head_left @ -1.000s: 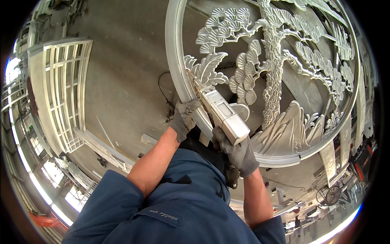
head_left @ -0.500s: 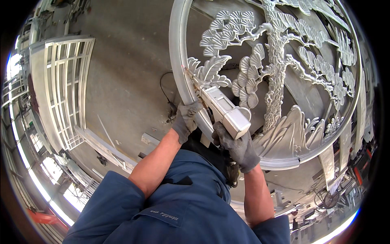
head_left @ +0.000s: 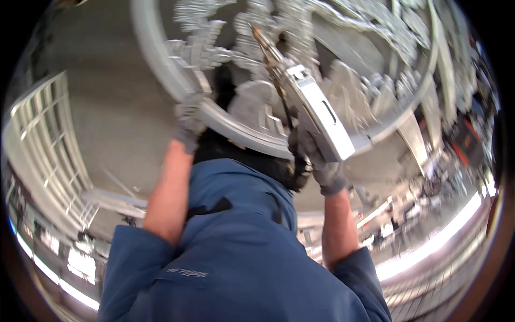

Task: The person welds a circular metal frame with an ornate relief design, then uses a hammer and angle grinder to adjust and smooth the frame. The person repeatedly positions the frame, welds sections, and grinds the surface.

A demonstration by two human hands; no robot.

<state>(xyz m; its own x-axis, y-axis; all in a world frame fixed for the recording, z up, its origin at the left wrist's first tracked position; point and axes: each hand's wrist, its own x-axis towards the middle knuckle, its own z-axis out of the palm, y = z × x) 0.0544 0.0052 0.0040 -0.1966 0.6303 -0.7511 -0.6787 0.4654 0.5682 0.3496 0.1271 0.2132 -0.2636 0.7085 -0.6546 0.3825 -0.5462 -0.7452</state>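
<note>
My right hand [head_left: 316, 155], in a grey work glove, is wrapped round the rear of a handheld laser welding gun [head_left: 322, 115] with a boxy silver-white body. Its long copper-coloured nozzle [head_left: 263, 40] points forward over the openwork panel, and whether it touches anything I cannot tell. My left hand [head_left: 188, 126], also gloved, is closed on the near left rim of a large round silver metal frame [head_left: 236, 129]. Inside the frame are a cast metal tree and a mountain-shaped relief [head_left: 346, 91]. Motion blur smears the finer detail.
A slatted pale metal grille [head_left: 48, 150] lies on the grey concrete floor [head_left: 107, 70] at the left. Long metal strips [head_left: 416, 139] lie under the frame's right side. A black-and-red case [head_left: 466, 142] stands farther right among scattered metal parts.
The whole view has shifted. The welding gun's nozzle has moved off the frame's left rim and leaf and now lies over the panel's middle. My left hand sits farther from the gun.
</note>
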